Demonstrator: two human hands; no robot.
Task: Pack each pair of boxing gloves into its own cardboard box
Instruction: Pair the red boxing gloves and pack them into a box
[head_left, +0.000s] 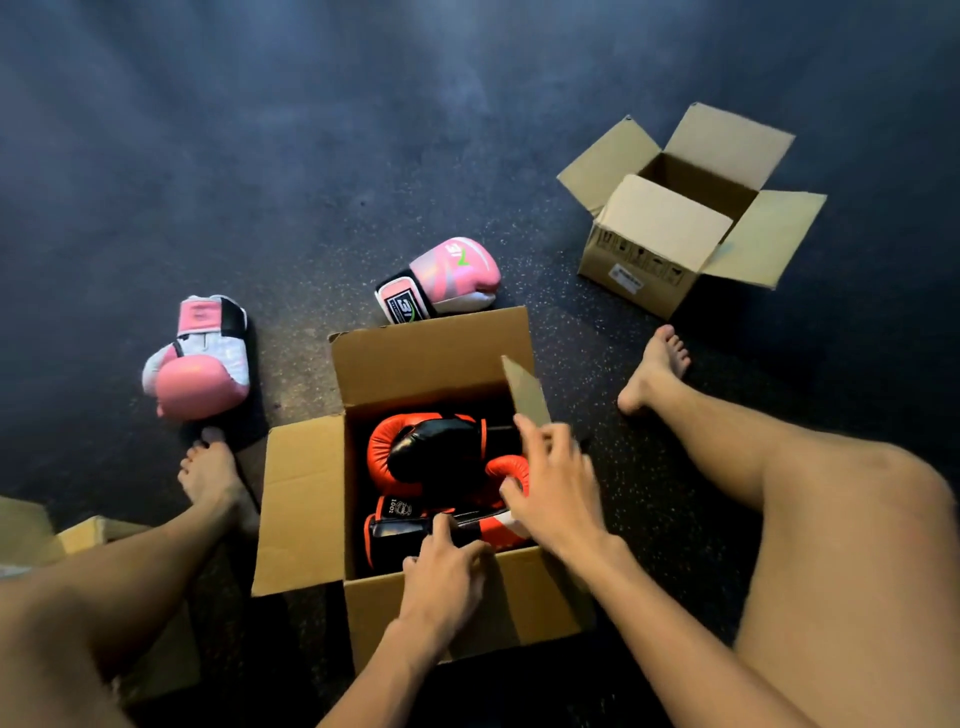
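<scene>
A brown cardboard box (431, 364) stands open on the dark speckled floor (311, 156), between the seated person's bare legs. A pair of red-and-black padded boxing gloves (415, 452) already lies inside it, one across the other, below the rim. The left hand (441, 571) sits at the box's near edge with its fingers curled over the rim and its thumb on a black cuff. The right hand (553, 483) is at the base of the upright right-side flap (527, 387). One finger is raised against the card, but the hand is blurred, so I cannot tell whether it grips the flap or only touches it.

The step in hand looks like closing this first box. The next move calls for folding the right flap down over the gloves, then the others, while the left hand steadies the box and keeps the cuffs tucked in.

The second pair is not yet packed. One pink-and-white boxing glove (200, 364) lies on the floor to the left, by a foot. Its pink-and-white mate (447, 275) lies just beyond the box's far flap. A second open cardboard box (639, 270) waits well apart on the far right of the floor, and nothing shows inside it from here. More cardboard (78, 535) shows at the near left.
</scene>
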